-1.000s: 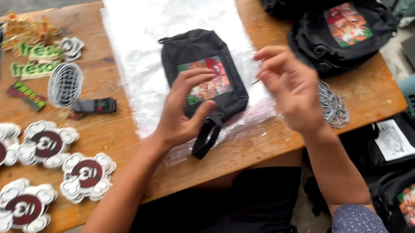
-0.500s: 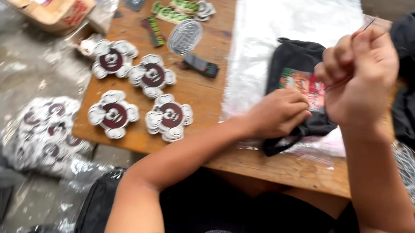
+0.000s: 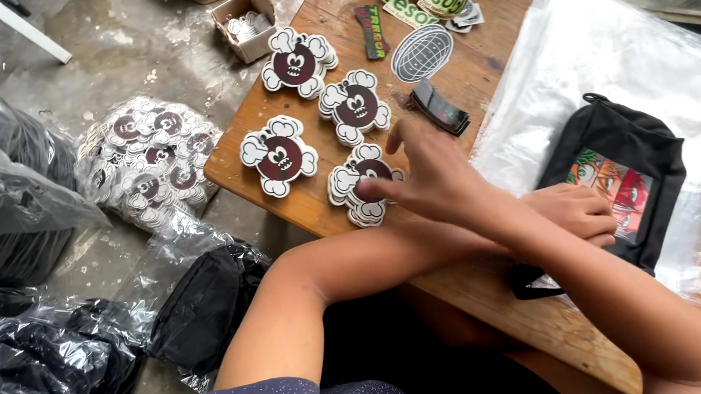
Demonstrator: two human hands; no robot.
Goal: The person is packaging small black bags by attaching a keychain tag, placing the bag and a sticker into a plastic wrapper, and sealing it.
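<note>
My right hand reaches across my left forearm, fingers spread, with its fingertips on a stack of round skull-and-bones stickers near the wooden table's front edge. It holds nothing. My left hand, partly hidden under the right arm, rests with curled fingers on the left edge of a black pouch with a colourful picture patch. The pouch lies on a pile of clear plastic sheets.
Three more skull sticker stacks lie further along the table, with a globe sticker, a small black object and lettered stickers. On the floor are a small cardboard box, bagged stickers and plastic-wrapped black bags.
My right hand has come down from a raised, closed position by the pouch and stretched left across my other arm to the sticker stack. My view has swung left.
</note>
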